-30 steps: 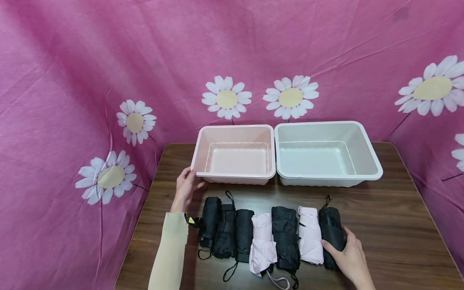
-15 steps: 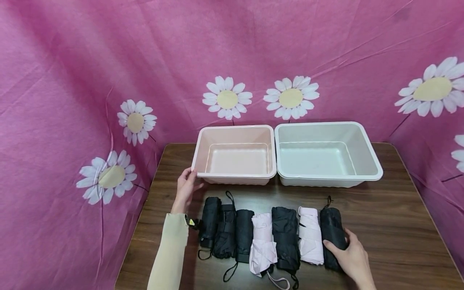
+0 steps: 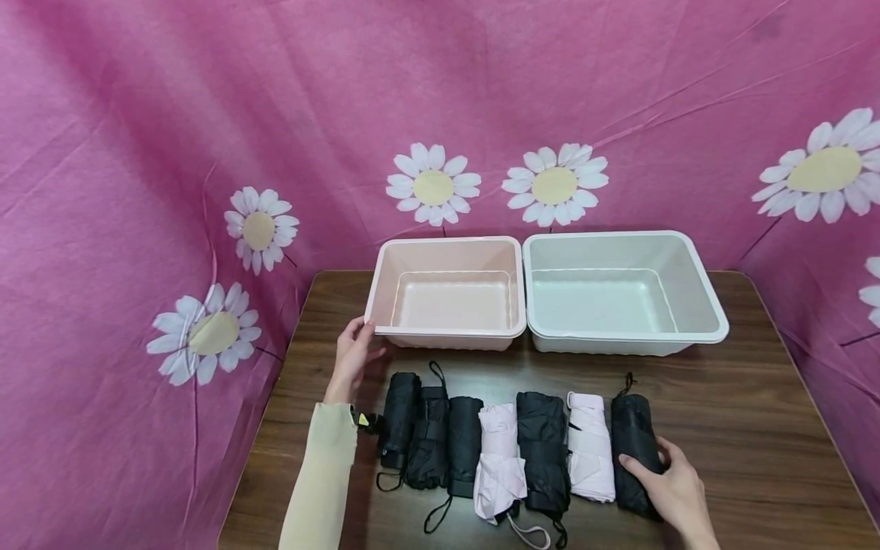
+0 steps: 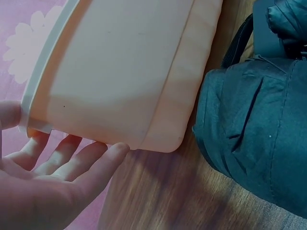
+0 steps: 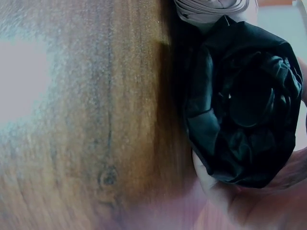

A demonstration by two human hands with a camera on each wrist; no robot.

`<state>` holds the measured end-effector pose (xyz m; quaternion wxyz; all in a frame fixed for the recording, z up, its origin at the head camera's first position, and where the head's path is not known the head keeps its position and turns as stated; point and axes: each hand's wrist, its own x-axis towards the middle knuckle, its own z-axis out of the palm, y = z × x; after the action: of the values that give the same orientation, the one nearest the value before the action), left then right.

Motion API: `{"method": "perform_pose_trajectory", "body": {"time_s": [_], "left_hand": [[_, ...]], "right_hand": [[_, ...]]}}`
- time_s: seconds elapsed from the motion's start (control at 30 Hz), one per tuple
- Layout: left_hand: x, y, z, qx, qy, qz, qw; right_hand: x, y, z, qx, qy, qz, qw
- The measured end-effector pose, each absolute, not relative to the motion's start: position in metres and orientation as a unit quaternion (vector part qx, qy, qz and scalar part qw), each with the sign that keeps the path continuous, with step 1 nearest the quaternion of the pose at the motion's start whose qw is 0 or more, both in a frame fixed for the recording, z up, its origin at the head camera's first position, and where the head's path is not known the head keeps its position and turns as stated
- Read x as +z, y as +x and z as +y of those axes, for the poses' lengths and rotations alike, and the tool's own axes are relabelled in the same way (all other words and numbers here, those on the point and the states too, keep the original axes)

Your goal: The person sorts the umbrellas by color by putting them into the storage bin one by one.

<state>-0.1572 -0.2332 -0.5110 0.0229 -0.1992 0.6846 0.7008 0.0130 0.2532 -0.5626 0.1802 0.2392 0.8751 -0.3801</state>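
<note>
My right hand grips the lower half of a black folded umbrella, the rightmost in a row on the table. Its thumb lies along the left side, with the fingers on the right. In the right wrist view, the black umbrella's round end faces the camera. My left hand holds the front left corner of a pink plastic bin. The left wrist view shows the thumb at the bin's rim and the fingers along its outer wall. A pale pink folded umbrella lies left of the gripped one.
Beside the pink bin stands a larger pale grey-green bin. Several more folded umbrellas lie side by side, among them a black one, another pale pink one and a thick black one. Behind the wooden table hangs a pink daisy-print cloth.
My right hand has shifted the black umbrella slightly to the right, opening a small gap beside the pale pink one. The left hand stays at the pink bin's corner.
</note>
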Motion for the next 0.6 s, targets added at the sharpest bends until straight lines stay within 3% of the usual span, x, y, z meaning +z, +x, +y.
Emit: {"method": "perform_pose_trajectory", "body": {"time_s": [0.6], "left_hand": [[-0.5098,-0.1564,-0.2326,0.695,-0.202,0.690,0.021]], "right_hand": [[-0.5570,0.0143,0.2553,-0.396,0.273,0.865,0.147]]}}
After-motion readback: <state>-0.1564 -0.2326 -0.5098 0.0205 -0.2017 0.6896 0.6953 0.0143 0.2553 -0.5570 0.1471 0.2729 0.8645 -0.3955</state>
